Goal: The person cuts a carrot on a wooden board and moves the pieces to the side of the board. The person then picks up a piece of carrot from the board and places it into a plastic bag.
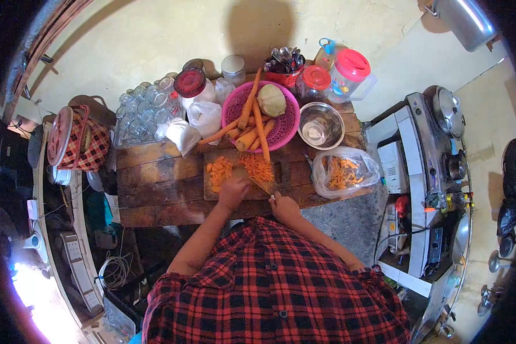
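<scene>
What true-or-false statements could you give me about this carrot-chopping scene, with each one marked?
1. The right hand holds a knife at the cutting board. True.
2. The pink basket holds only potatoes. False: it holds whole carrots and one pale round vegetable.
3. A steel bowl stands just to the right of the basket. True.
4. The plastic bag is empty. False: it holds orange carrot scraps.
5. The left hand is inside the steel bowl. False: it rests on the cutting board, below the carrot slices.
</scene>
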Demonstrator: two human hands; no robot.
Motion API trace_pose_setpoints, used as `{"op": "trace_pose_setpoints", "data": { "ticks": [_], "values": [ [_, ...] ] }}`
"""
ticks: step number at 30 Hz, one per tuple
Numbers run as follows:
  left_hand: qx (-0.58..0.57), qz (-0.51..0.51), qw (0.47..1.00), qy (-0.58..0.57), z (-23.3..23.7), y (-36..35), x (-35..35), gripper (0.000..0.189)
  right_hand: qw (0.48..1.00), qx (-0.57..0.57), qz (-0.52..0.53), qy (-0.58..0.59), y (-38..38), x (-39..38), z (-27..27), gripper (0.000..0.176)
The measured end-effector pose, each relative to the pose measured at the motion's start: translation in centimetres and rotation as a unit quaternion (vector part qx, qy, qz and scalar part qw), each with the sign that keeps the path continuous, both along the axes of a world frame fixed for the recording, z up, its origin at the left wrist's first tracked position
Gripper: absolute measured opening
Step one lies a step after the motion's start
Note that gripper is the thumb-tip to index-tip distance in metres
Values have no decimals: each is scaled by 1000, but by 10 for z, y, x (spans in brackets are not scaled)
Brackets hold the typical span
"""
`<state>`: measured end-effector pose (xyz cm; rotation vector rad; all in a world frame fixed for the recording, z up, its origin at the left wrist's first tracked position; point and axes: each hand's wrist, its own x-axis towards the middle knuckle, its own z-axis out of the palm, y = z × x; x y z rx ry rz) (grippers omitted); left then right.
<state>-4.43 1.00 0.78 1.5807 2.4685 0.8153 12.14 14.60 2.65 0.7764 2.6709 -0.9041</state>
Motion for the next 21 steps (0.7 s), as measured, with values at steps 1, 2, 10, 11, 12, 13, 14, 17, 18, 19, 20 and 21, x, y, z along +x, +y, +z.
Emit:
{"op": "trace_pose_setpoints", "data": {
  "ticks": [1, 2, 10, 11, 12, 13, 14, 17, 18, 19, 20, 21],
  "values": [
    [0, 1, 1000, -1, -2, 0, 9, 17, 1000, -4, -8, 5, -1, 0, 1, 32],
    [35, -12, 999, -23, -3, 1, 16, 18, 1000, -8, -18, 9, -1, 0, 3, 32],
    [77, 51, 995, 46, -2, -12, 16, 18, 1000, -14, -2, 17, -4, 0, 0, 32],
    [79, 35, 996, 39, -3, -11, 15, 18, 1000, -10, 4, 30, -4, 0, 1, 32],
    [80, 19, 996, 32, -4, -10, 14, 17, 1000, -10, 5, 30, -4, -1, 4, 32],
    [80, 20, 996, 32, -5, -9, 14, 17, 999, -14, 4, 31, -4, -2, 7, 32],
    [88, 11, 994, 57, -6, -8, 13, 16, 999, -19, 3, 33, -5, -5, 9, 31],
    [80, -7, 994, 68, -8, -7, 10, 15, 1000, -2, 16, 11, -7, -9, 10, 31],
    [65, -15, 996, 53, -9, -7, 10, 15, 1000, -2, 16, 10, -8, -10, 11, 31],
    [65, -15, 996, 53, -10, -8, 10, 15, 1000, 4, 19, 0, -8, -10, 12, 31],
    [55, -17, 997, 55, -11, -8, 10, 15, 1000, 11, 21, -10, -9, -11, 14, 31],
    [45, -19, 997, 57, -13, -9, 9, 16, 1000, 10, 22, -10, -11, -11, 17, 31]
  ]
}}
